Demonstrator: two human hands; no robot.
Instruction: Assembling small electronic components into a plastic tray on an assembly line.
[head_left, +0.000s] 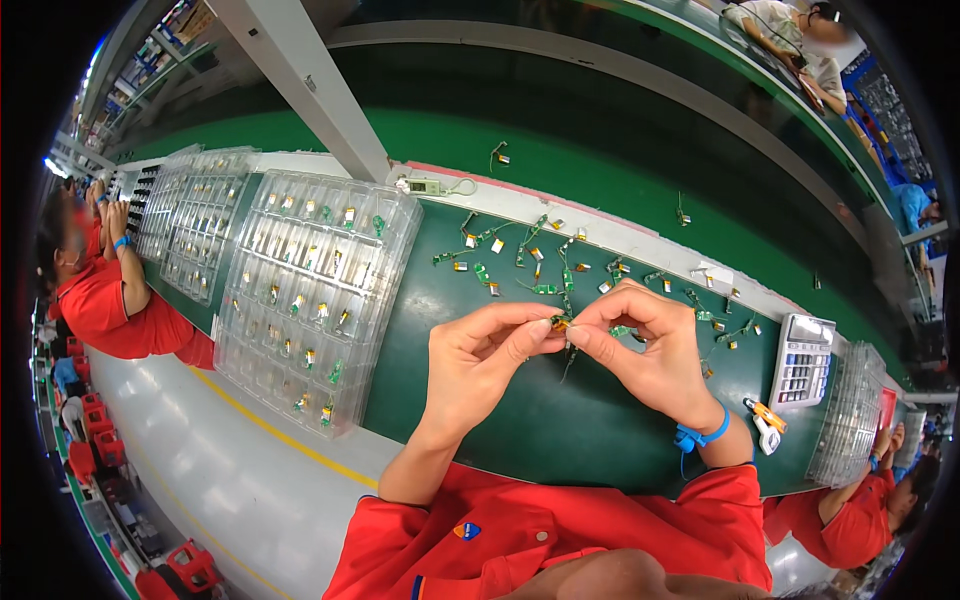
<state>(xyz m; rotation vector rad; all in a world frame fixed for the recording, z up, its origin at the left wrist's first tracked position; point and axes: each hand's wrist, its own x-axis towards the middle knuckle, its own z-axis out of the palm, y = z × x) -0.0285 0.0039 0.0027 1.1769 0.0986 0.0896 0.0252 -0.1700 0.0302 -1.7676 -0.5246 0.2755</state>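
Above the green worktop, my left hand and my right hand meet with thumbs and forefingers pinched. Between the fingertips is a small circuit board with an orange-yellow part, mostly hidden by the fingers. A thin dark wire hangs below it. A blue wrist strap circles my right wrist. Just beyond the hands lie several loose green boards with wires and small silver-and-yellow cells.
Left of me stands a clear compartment tray holding several boards. A calculator, an orange-and-white tool and clear trays lie to the right. Beyond a pale ledge runs a green belt-like surface. Co-workers sit on both sides.
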